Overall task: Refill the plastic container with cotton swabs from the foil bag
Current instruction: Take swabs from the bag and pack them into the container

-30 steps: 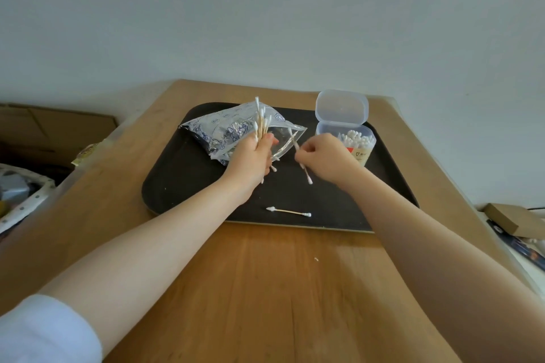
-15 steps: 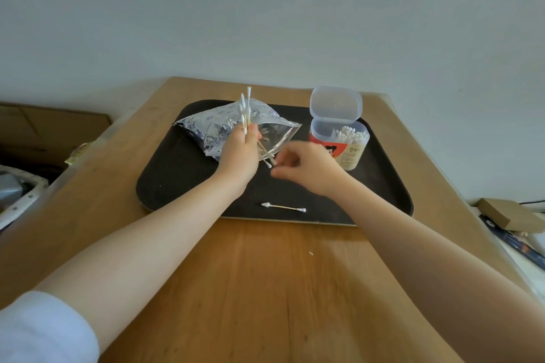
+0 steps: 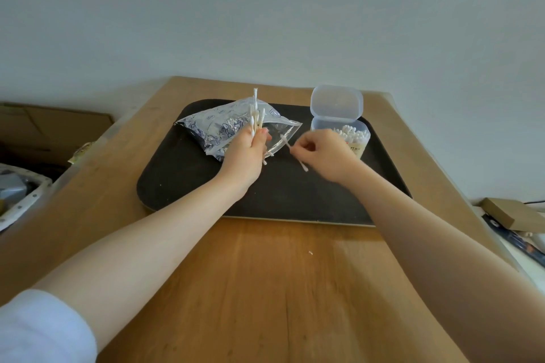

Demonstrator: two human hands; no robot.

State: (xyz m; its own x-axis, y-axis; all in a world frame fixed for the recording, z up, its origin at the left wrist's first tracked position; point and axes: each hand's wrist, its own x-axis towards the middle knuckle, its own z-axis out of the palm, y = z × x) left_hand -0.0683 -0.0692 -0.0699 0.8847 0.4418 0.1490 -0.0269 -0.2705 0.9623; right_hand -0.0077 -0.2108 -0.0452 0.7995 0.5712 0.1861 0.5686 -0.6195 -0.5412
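Note:
My left hand point(image 3: 246, 153) grips a bunch of cotton swabs point(image 3: 255, 116) that stands upright, in front of the foil bag point(image 3: 218, 127). The bag lies on the back left of the dark tray point(image 3: 182, 174), its clear mouth pointing right. My right hand point(image 3: 324, 153) pinches a single cotton swab point(image 3: 302, 165) slanted over the tray's middle. Behind that hand stands the clear plastic container point(image 3: 358, 144), lid point(image 3: 336, 103) flipped up, with many swab tips point(image 3: 352, 134) showing inside.
The tray sits on a wooden table point(image 3: 265, 289) against a pale wall. A cardboard box point(image 3: 53, 130) and a white bin point(image 3: 17, 194) are off the left edge. A small brown box point(image 3: 513, 212) and dark items lie to the right.
The loose swab that lay on the tray's front is gone from there, and my right hand, which was beside my left hand, now holds one swab farther right. The left hand has barely moved.

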